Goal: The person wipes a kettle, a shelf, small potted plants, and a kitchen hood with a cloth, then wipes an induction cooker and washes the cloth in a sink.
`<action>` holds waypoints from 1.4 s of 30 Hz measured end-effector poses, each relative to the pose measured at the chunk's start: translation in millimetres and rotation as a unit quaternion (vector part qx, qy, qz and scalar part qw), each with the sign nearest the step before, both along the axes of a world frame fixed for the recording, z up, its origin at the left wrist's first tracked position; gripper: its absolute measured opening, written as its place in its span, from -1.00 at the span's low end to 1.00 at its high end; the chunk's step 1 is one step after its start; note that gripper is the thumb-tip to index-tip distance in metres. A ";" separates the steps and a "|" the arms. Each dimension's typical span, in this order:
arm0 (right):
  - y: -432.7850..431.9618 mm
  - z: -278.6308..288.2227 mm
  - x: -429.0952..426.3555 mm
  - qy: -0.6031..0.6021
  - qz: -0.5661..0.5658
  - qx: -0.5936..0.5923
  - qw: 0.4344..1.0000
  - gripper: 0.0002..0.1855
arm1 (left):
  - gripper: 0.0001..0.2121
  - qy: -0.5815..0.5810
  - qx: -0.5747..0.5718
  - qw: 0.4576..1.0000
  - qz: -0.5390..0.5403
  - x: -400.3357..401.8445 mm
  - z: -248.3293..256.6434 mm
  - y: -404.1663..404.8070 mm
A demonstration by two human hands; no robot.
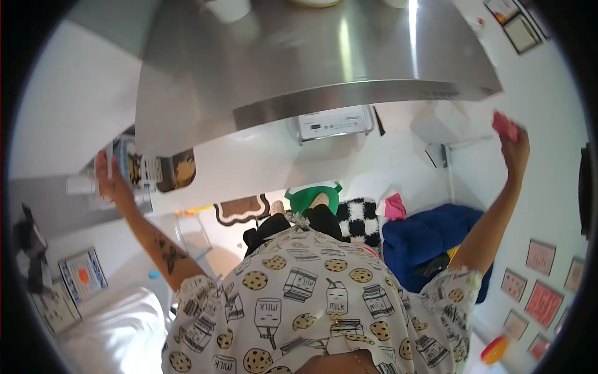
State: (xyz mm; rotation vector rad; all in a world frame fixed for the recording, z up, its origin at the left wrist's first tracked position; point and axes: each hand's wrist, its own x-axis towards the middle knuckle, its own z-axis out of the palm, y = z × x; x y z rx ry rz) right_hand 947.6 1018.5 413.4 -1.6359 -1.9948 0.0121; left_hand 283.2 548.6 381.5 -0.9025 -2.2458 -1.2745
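Note:
My right hand [516,152] is raised at the right, closed around a bunched pink cloth [504,125]. The cloth is just off the right front corner of a stainless steel range hood [289,61], with a small gap seeming to lie between them. At the left, my left hand [112,182] has its fingers apart and holds nothing visible. Its fingertips reach the lower edge of a white cabinet [79,107]; whether they press on it is hard to tell. My feet in light clogs [320,200] are far below, one on a green stool [301,202].
Beneath the hood lies a white countertop [243,154] with a white appliance with a control panel [335,125]. A brown bin [177,170] stands near my left hand. A blue tufted seat [420,238], a checkered rug [359,219] and another pink cloth [395,206] are lower right.

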 end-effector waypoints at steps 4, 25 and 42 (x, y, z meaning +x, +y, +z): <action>-56.7 -109.0 25.4 0.274 0.014 -0.200 0.941 -0.66 | -0.89 -0.150 0.198 0.964 0.095 -20.3 -141.1 -13.1; -283.7 -507.9 -258.1 0.806 0.151 -0.433 0.375 -0.59 | -0.64 -0.111 -0.177 0.918 -0.338 23.3 -564.2 -4.4; -328.2 -616.1 -448.2 -0.052 0.083 0.018 0.995 -0.36 | -0.54 0.139 -0.171 0.973 -0.066 -64.1 -549.9 -183.0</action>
